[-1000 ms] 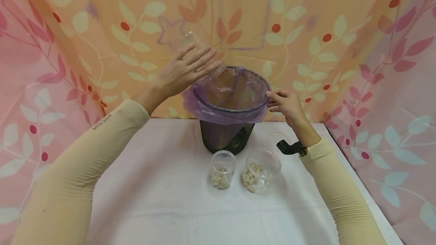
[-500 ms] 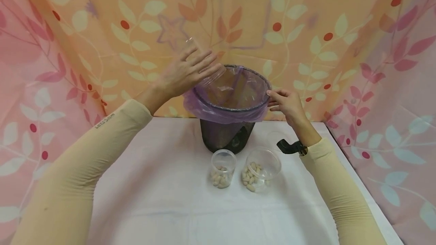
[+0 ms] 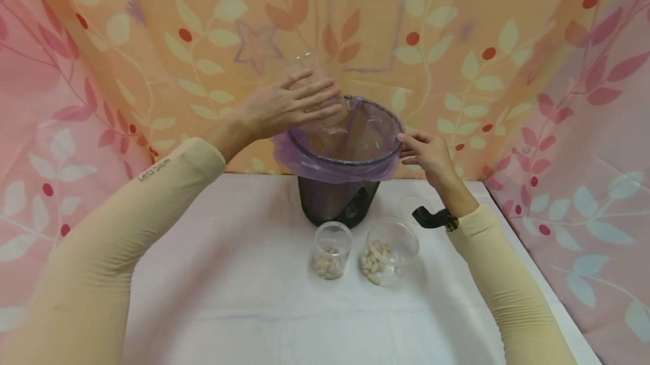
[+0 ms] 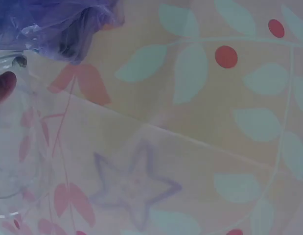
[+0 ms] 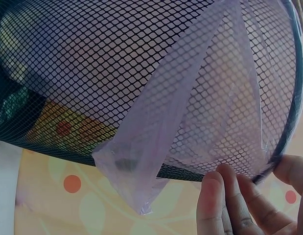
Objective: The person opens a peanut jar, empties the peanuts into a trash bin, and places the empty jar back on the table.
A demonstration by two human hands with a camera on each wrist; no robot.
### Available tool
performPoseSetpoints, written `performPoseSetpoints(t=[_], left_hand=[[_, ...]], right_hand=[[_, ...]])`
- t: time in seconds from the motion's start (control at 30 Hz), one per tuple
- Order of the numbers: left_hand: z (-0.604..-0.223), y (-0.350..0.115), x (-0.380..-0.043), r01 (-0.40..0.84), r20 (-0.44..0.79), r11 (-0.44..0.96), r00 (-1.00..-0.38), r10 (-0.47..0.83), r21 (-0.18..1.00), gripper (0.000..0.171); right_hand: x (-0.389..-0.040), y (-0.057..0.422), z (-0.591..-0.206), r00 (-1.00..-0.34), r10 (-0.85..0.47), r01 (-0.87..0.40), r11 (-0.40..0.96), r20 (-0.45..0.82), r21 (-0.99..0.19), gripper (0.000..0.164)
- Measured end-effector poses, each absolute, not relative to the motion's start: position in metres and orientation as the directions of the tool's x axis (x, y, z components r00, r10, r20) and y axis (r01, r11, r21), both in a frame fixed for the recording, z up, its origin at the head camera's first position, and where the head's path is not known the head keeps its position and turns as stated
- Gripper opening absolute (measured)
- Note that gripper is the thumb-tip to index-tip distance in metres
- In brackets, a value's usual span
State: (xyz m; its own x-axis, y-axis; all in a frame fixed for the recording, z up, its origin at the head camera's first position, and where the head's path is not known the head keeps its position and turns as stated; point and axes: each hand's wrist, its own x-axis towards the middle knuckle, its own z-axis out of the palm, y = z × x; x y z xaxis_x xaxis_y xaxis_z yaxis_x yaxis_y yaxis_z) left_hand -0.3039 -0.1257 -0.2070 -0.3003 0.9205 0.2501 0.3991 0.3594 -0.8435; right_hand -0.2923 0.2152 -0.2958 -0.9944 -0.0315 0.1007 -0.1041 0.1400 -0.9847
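A black mesh wastebasket (image 3: 325,201) stands at the back of the table, lined with a purple plastic bag (image 3: 345,173) folded over its rim. My left hand (image 3: 289,105) holds a clear plastic cup (image 3: 306,61), tipped over the basket's left rim. In the left wrist view, the thumb (image 4: 4,87) presses against the cup near its mouth. My right hand (image 3: 429,159) pinches the right rim between thumb and fingers, with the fingertips on the outer mesh in the right wrist view.
In front of the basket are a small clear cup (image 3: 333,236) and a wider clear tub (image 3: 406,246), both holding pale, bean-like pieces. A clear round lid (image 3: 412,202) lies behind the tub. Patterned cloth (image 3: 203,9) hangs close behind and on both sides.
My left hand has shifted slightly right with the tilted cup, which now reaches further over the basket opening. The right hand keeps its hold on the rim.
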Motion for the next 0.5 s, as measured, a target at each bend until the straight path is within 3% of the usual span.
performPoseSetpoints(t=[0.17,0.4,0.5], left_hand=[[-0.201,-0.119,-0.304,0.394,0.268,0.386,-0.322,0.908,-0.834,0.090],[-0.208,-0.113,-0.300,0.486,0.339,0.486,-0.361,0.869,-0.727,0.088],[-0.211,-0.112,-0.301,0.469,0.302,0.466,-0.384,0.873,-0.750,0.093]], right_hand=[[-0.294,0.216,-0.295,-0.993,-0.037,-0.119,0.109,0.116,-0.987,0.010],[-0.294,0.217,-0.297,-0.992,-0.039,-0.120,0.095,0.116,-0.988,0.009],[-0.296,0.217,-0.299,-0.992,-0.041,-0.124,0.094,0.121,-0.988,0.012]])
